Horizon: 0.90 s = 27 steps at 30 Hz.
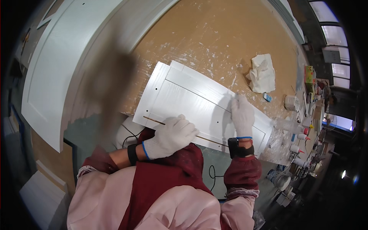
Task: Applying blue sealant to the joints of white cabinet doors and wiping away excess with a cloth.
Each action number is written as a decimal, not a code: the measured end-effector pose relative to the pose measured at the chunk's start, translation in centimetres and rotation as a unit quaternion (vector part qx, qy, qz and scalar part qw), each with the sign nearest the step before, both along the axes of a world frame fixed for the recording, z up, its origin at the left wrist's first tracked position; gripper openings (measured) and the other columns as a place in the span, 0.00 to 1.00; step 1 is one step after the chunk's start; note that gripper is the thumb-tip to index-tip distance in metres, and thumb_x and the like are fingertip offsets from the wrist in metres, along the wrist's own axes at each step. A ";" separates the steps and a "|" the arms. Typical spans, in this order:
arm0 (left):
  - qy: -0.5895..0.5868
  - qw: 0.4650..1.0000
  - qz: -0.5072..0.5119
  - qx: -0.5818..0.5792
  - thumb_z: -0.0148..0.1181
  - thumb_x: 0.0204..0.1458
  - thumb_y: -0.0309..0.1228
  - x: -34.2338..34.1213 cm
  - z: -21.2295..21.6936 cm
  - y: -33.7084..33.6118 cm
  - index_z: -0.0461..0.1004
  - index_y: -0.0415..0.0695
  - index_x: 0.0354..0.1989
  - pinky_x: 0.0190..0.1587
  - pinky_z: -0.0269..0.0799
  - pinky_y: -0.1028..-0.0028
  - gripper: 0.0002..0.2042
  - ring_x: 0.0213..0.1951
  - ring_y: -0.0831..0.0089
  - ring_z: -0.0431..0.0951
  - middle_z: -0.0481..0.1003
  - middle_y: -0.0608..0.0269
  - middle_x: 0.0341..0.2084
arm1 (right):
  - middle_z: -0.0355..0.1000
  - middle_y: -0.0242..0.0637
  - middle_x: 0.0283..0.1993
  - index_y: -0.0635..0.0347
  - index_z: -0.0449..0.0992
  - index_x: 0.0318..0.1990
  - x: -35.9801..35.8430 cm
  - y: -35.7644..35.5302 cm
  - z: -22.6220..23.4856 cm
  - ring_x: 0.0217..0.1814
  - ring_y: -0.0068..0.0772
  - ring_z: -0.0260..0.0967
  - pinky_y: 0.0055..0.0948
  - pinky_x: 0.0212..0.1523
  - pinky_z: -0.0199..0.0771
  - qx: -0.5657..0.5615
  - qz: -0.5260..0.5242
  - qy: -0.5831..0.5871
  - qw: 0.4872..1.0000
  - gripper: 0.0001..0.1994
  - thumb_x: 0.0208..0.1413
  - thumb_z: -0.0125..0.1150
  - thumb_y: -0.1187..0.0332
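Green and yellow carton (308, 74) standing upright at the right edge of the worktop (214, 34). Small blue and white packet (267, 97) lying just below the crumpled white cloth (262, 73). White squeeze bottles with red tips (297, 148) clustered further down the right side, labels too small to make out.

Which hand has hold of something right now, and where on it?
The left hand grips a thin wooden stick near its middle, lying along the white cabinet door. The right hand holds nothing; it rests flat on the door.
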State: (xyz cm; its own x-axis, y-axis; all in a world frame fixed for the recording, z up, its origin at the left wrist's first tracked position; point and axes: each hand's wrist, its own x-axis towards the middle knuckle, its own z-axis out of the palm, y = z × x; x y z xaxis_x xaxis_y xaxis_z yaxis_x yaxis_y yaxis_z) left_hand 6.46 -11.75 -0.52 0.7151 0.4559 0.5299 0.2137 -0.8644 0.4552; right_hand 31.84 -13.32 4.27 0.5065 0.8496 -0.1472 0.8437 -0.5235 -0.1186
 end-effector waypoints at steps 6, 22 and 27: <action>-0.028 0.998 -0.048 -0.016 0.61 0.36 0.29 2.0 -0.8 -0.4 0.76 0.44 0.31 0.38 0.71 0.71 0.10 0.34 0.68 0.74 0.74 0.64 0.31 | 0.76 0.51 0.36 0.62 0.72 0.37 -7.8 6.1 0.6 0.37 0.54 0.77 0.47 0.35 0.76 -0.078 0.044 -0.012 0.996 0.12 0.60 0.48 0.63; -0.026 0.998 -0.002 -0.052 0.59 0.42 0.30 -0.8 -1.0 0.6 0.77 0.42 0.33 0.53 0.70 0.65 0.10 0.45 0.63 0.75 0.75 0.57 0.36 | 0.73 0.52 0.31 0.63 0.71 0.35 -9.2 7.6 0.4 0.36 0.55 0.74 0.48 0.36 0.74 -0.070 0.014 0.015 0.997 0.07 0.56 0.49 0.69; -0.010 0.993 -0.108 -0.037 0.59 0.40 0.28 -2.4 -1.0 1.4 0.76 0.40 0.32 0.47 0.72 0.65 0.09 0.40 0.64 0.76 0.74 0.58 0.30 | 0.73 0.49 0.32 0.61 0.69 0.36 -16.6 11.0 -1.3 0.34 0.53 0.75 0.45 0.35 0.75 -0.086 0.320 0.061 0.941 0.06 0.56 0.50 0.68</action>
State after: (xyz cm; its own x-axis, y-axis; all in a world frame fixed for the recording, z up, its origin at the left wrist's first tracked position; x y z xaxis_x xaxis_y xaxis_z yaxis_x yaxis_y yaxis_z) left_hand 4.03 -10.35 -1.48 0.7905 0.3304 0.5156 0.0166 -0.8532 0.5213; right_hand 15.21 -2.36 2.95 -0.1311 0.9331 -0.3349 0.9785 0.0676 -0.1948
